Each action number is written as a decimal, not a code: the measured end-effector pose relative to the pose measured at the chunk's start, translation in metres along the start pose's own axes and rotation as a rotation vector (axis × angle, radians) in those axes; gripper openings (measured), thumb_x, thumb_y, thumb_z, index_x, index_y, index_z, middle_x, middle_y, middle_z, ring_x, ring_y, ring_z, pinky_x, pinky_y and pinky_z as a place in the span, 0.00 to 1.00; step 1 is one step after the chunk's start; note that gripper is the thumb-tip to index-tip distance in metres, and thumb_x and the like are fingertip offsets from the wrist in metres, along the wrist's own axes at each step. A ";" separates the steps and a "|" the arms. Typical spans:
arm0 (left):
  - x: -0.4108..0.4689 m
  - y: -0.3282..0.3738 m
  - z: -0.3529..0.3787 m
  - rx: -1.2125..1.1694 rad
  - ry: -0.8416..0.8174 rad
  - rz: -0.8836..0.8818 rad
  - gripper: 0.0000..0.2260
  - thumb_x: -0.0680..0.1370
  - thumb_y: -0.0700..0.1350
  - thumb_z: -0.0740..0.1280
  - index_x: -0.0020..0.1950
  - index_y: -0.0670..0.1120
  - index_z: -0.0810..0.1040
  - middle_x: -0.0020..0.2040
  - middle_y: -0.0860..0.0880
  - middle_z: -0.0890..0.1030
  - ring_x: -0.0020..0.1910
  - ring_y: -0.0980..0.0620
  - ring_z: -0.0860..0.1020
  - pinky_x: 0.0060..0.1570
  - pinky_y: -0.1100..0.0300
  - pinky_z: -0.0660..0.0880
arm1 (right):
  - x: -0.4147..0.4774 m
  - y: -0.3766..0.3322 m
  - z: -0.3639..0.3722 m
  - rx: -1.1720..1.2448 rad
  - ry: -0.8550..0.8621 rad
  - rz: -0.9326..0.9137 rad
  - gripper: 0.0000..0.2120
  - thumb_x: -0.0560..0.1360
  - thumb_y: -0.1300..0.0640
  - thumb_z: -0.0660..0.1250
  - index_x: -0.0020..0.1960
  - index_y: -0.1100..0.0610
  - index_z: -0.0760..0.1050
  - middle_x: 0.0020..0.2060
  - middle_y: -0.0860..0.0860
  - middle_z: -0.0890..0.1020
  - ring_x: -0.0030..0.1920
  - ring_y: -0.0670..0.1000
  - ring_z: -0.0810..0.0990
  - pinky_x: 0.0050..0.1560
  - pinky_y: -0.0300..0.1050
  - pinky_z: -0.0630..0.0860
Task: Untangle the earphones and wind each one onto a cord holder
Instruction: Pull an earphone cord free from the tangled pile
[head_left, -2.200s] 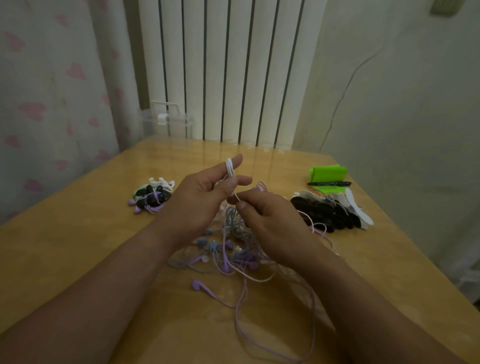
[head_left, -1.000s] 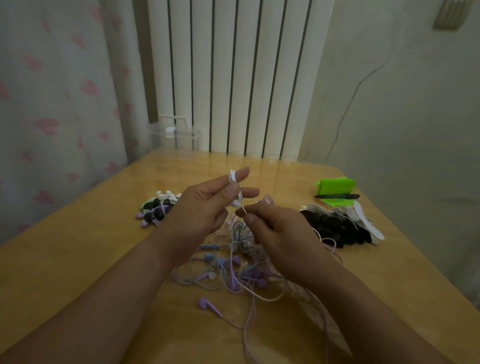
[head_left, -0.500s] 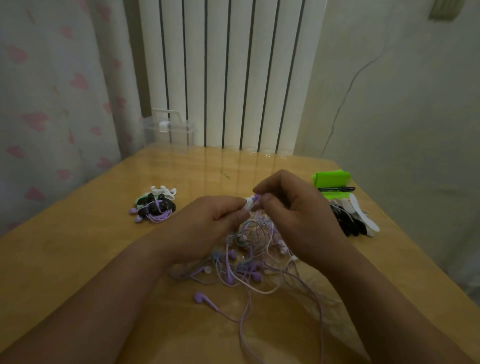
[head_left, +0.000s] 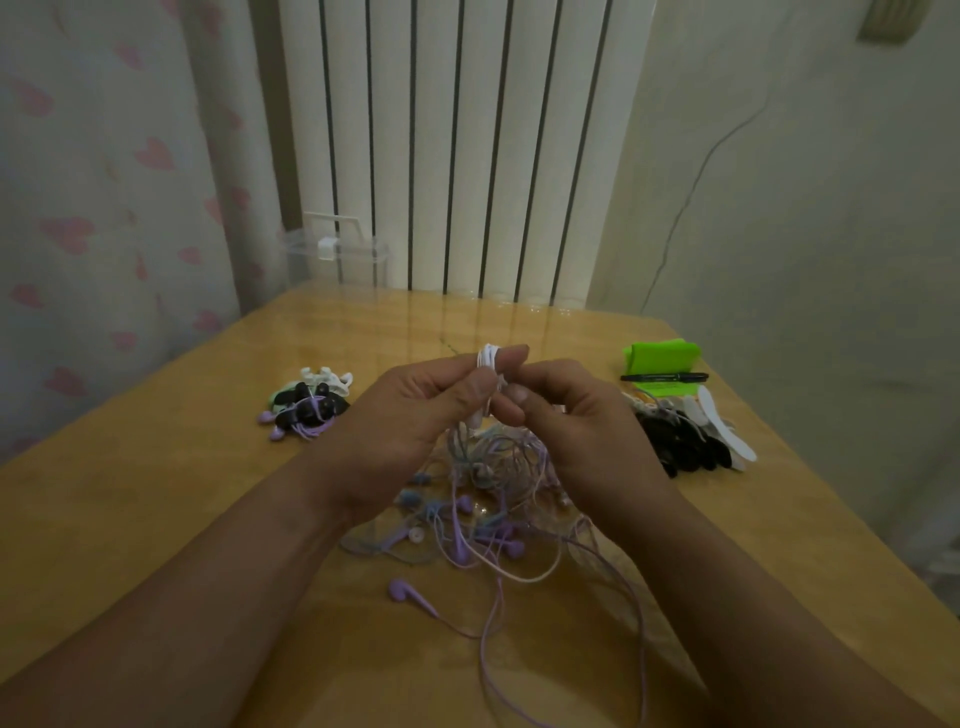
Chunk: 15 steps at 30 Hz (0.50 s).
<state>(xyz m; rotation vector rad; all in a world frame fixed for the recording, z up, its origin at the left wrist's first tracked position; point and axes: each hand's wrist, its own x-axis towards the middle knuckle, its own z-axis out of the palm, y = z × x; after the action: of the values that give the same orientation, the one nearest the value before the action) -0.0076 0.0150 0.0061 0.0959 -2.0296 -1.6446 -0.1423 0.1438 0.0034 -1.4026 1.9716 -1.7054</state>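
We hold the white cord holder (head_left: 487, 358) upright above the tangled earphones (head_left: 483, 509) (its long axis runs top to bottom, wound end up). Our left hand (head_left: 410, 421) pinches it between thumb and forefinger; the fingers (head_left: 522, 402) of our right hand (head_left: 576, 431) are curled, pinching the thin cord just beside it. The tangle lies on the counter (head_left: 156, 493) beneath.

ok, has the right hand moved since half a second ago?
Yes. The right hand has drawn left and slightly down, away from the black pen: then its knuckles nearly met the pen's left end, now table shows between them.
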 end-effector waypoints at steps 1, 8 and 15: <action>0.000 0.000 0.000 0.006 0.010 -0.002 0.18 0.83 0.50 0.62 0.52 0.38 0.85 0.69 0.60 0.80 0.72 0.63 0.73 0.71 0.56 0.67 | 0.001 0.001 0.000 -0.011 0.019 -0.002 0.06 0.82 0.54 0.68 0.55 0.45 0.83 0.54 0.45 0.82 0.55 0.41 0.81 0.60 0.51 0.79; -0.001 0.002 0.004 -0.078 0.040 0.006 0.19 0.84 0.47 0.61 0.52 0.34 0.84 0.68 0.55 0.82 0.71 0.61 0.75 0.69 0.54 0.75 | 0.003 0.005 -0.002 -0.288 0.020 -0.167 0.09 0.82 0.57 0.69 0.58 0.48 0.85 0.58 0.45 0.76 0.63 0.45 0.74 0.60 0.32 0.70; 0.000 0.002 0.009 -0.065 0.034 0.002 0.20 0.82 0.50 0.62 0.48 0.32 0.82 0.64 0.52 0.84 0.67 0.56 0.79 0.64 0.57 0.78 | 0.002 0.003 -0.004 -0.274 -0.034 -0.116 0.07 0.81 0.52 0.71 0.57 0.44 0.84 0.56 0.41 0.76 0.59 0.39 0.75 0.57 0.32 0.71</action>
<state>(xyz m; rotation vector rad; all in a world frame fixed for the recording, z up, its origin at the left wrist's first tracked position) -0.0110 0.0230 0.0066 0.0980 -1.9485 -1.6939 -0.1479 0.1446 0.0030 -1.6526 2.2111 -1.4858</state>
